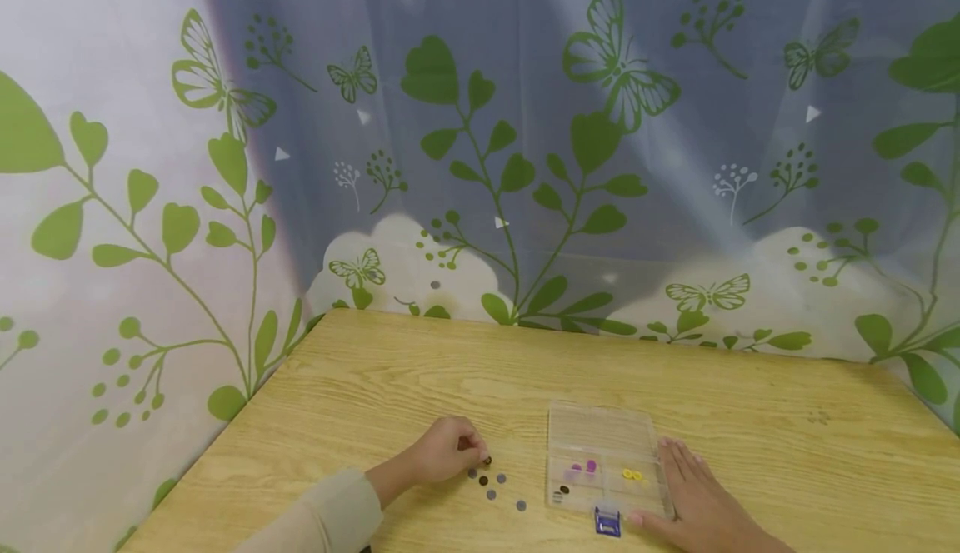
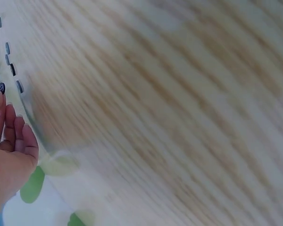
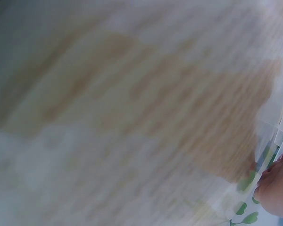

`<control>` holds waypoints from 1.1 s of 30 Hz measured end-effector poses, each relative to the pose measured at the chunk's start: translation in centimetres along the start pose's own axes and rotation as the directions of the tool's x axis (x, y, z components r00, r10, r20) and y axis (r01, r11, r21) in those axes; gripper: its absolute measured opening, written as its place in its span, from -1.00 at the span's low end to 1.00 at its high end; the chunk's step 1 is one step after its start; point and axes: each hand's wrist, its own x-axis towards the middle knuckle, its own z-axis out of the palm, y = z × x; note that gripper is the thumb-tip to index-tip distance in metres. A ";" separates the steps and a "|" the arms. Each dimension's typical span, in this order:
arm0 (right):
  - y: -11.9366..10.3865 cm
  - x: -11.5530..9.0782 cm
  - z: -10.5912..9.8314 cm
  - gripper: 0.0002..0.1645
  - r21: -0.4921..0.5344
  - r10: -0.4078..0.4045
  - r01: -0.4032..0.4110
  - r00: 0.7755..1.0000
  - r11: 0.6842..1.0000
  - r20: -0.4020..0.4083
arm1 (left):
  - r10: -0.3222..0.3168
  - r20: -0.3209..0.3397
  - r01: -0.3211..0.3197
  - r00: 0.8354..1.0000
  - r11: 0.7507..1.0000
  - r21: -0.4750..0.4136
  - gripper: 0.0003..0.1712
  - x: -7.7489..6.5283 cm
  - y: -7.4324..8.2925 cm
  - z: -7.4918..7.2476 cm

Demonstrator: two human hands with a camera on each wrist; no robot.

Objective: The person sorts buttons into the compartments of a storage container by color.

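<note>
In the head view my left hand (image 1: 450,450) pinches a small dark button (image 1: 487,460) between thumb and fingertip, just above the wooden table. The left wrist view shows this button (image 2: 2,87) upright at the fingertips. Below it lie a dark button (image 1: 483,480) and several grey buttons (image 1: 491,495). To their right is a clear plastic compartment box (image 1: 600,428) with a blue latch (image 1: 607,521). Purple buttons (image 1: 591,465), yellow buttons (image 1: 632,475) and a dark button (image 1: 565,490) lie in separate compartments. My right hand (image 1: 705,499) rests along the box's right side, fingers extended.
The wood-grain table (image 1: 420,378) runs back to a hanging cloth (image 1: 480,137) printed with green leaves and butterflies. Another stretch of cloth (image 1: 112,203) borders the left edge. In the right wrist view, mostly blurred tabletop (image 3: 132,108) shows.
</note>
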 end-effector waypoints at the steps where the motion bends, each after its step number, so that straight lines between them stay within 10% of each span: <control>1: 0.0 0.0 0.0 0.23 0.000 -0.001 0.001 1.000 1.000 0.000 | 0.001 0.000 -0.001 1.000 1.000 -0.005 -0.90 0.0 0.1 0.0; 33: 0.0 -0.1 0.1 0.22 -0.016 -0.014 0.013 1.000 1.000 -0.014 | 0.061 -0.009 -0.061 0.998 0.995 -0.072 -0.89 1.1 2.2 1.0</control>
